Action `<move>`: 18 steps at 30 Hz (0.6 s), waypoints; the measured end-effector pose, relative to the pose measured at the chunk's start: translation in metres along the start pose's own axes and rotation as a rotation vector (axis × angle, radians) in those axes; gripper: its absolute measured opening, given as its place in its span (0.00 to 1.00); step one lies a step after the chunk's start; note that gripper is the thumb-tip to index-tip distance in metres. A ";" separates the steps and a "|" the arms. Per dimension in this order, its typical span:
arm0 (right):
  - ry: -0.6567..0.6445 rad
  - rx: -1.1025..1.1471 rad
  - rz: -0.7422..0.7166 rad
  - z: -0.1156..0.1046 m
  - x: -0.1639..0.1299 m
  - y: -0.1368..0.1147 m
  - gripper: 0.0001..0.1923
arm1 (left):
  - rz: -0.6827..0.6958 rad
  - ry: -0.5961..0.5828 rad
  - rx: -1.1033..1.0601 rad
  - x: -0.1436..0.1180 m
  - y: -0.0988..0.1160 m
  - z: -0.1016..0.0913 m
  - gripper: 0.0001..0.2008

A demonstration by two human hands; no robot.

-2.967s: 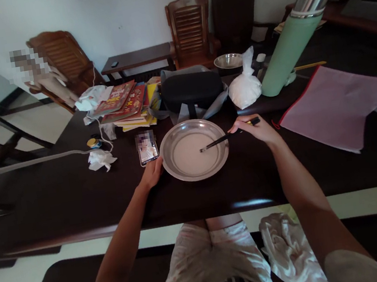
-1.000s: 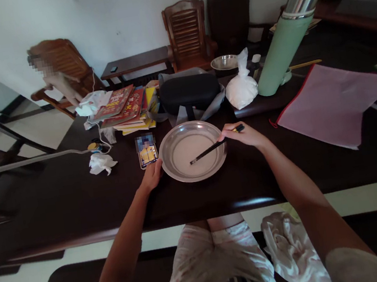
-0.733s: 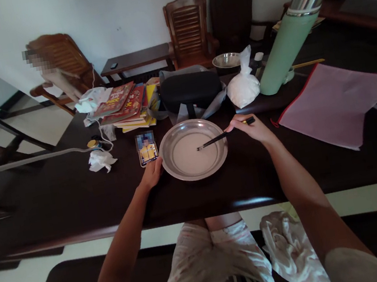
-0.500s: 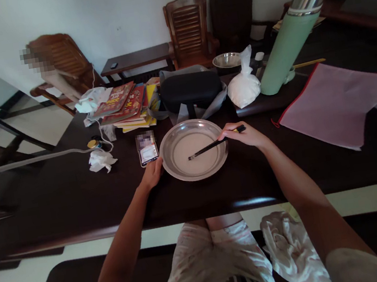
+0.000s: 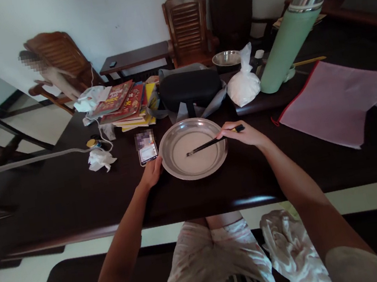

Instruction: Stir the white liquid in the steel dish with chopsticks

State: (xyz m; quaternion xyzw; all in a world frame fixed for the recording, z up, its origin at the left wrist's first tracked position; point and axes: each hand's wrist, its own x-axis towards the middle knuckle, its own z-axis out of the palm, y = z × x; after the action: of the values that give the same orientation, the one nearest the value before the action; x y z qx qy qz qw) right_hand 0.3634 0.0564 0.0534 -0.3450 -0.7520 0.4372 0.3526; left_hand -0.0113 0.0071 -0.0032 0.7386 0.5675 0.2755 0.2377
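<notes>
A wide, shallow metal basin (image 5: 173,168) rests on the dark table in front of me, with a whitish, milky-looking content across its bottom. My left hand (image 5: 151,173) grips the basin's left rim, its fingers partly hidden beneath the edge. Over the right rim, my right hand (image 5: 242,133) is closed around a pair of black chopsticks (image 5: 207,144) with a gold band near the upper end. Their tips reach down into the whitish content, left of the basin's middle. Just left of the basin lies a phone (image 5: 148,152) with a lit screen.
Behind the basin sit a black case (image 5: 190,86), stacked books (image 5: 125,104) and a knotted bag of white powder (image 5: 243,88). A tall green thermos (image 5: 287,44) and a pink mesh bag (image 5: 333,104) are to the right. Crumpled tissue (image 5: 101,159) lies left; a person (image 5: 57,80) is beyond.
The chopstick tips have shifted very slightly left within the basin. Both hands keep their holds, and the whole view has moved only a little.
</notes>
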 end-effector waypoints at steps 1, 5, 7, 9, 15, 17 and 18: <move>0.014 -0.012 -0.006 0.000 0.000 0.001 0.19 | 0.002 -0.002 -0.001 0.000 0.001 0.000 0.36; 0.101 0.006 0.010 -0.012 -0.003 0.002 0.19 | -0.001 0.001 -0.005 0.000 0.003 0.000 0.37; 0.105 0.025 0.032 -0.016 -0.005 -0.001 0.20 | -0.008 0.003 -0.008 0.000 0.003 0.000 0.38; 0.058 0.043 0.049 -0.013 -0.005 -0.003 0.21 | -0.020 0.004 -0.012 0.000 0.003 0.000 0.38; 0.008 -0.014 -0.016 0.000 0.000 0.001 0.19 | -0.012 -0.010 -0.016 0.000 0.000 0.000 0.35; 0.080 -0.020 -0.016 -0.006 -0.001 0.002 0.18 | -0.008 -0.011 -0.007 0.000 0.000 0.000 0.35; 0.111 -0.011 -0.011 -0.010 -0.002 0.002 0.18 | -0.010 -0.012 -0.004 0.000 0.000 0.000 0.35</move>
State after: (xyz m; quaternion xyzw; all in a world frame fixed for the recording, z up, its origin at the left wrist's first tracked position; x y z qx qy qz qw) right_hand 0.3732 0.0592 0.0549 -0.3666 -0.7355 0.4112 0.3944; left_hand -0.0112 0.0069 -0.0033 0.7368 0.5692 0.2711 0.2441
